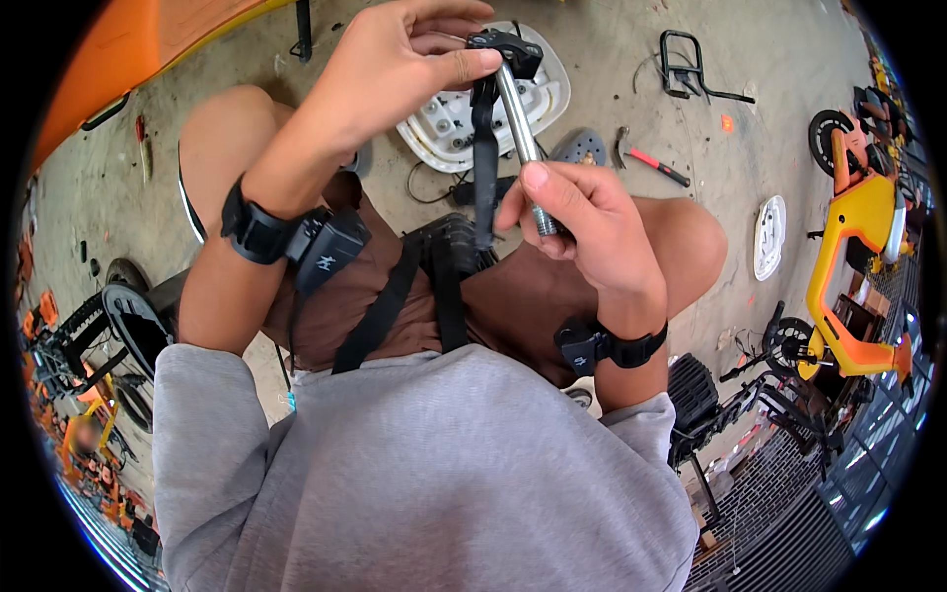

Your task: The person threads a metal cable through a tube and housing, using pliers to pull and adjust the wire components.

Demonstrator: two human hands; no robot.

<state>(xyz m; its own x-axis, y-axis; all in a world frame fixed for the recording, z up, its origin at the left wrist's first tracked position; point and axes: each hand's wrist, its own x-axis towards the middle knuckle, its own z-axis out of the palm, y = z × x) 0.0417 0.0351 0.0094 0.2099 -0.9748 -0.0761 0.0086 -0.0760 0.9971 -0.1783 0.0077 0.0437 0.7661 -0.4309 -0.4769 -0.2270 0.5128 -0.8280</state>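
My left hand has its thumb and fingers closed on a black bracket-like part. A flat black bar hangs down from beside that part, toward my lap. My right hand grips the lower end of a silver metal rod, which has a ridged, thread-like tip near my fingers. The rod slants up to the bracket, its upper end meeting it close to my left thumb; whether the two are joined I cannot tell. Behind both hands, a white plastic shell lies on the floor.
A hammer with a red handle lies right of a grey clog. Farther off are a black metal frame and a white oval panel. A yellow-orange bike frame stands at right, an orange panel at upper left.
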